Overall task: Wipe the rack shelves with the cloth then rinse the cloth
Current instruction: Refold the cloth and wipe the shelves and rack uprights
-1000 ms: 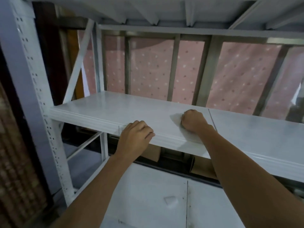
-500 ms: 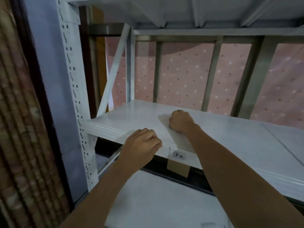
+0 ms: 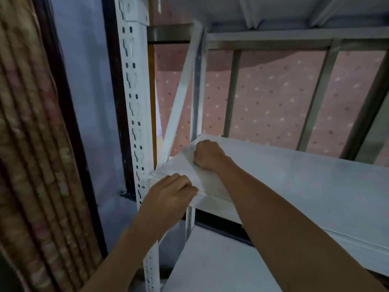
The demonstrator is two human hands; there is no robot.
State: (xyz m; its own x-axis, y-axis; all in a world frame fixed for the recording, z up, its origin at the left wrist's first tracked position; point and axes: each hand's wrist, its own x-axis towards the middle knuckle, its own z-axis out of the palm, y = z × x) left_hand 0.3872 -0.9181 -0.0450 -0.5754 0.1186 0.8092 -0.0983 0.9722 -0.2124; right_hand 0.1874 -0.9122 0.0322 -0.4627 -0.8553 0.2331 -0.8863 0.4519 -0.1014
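Note:
A white metal rack shelf point(image 3: 294, 178) runs from the left post to the right edge of view. My right hand point(image 3: 207, 154) grips a white cloth point(image 3: 181, 165) and presses it onto the shelf's far left end, near the back corner. The cloth spreads flat toward the front left corner. My left hand point(image 3: 168, 197) holds the shelf's front edge at the left corner, fingers curled over the lip. A lower white shelf point(image 3: 210, 260) lies beneath my arms.
A perforated white upright post point(image 3: 134, 123) stands at the left, with a diagonal brace point(image 3: 181, 98) behind it. A patterned curtain point(image 3: 31, 165) hangs at far left. Grey window bars point(image 3: 315, 98) and pink dotted fabric back the rack. Another shelf is overhead.
Both hands have slid left along the shelf. The right hand carried the cloth from mid-shelf to the left end; the left hand now grips the front left corner. My view turned left.

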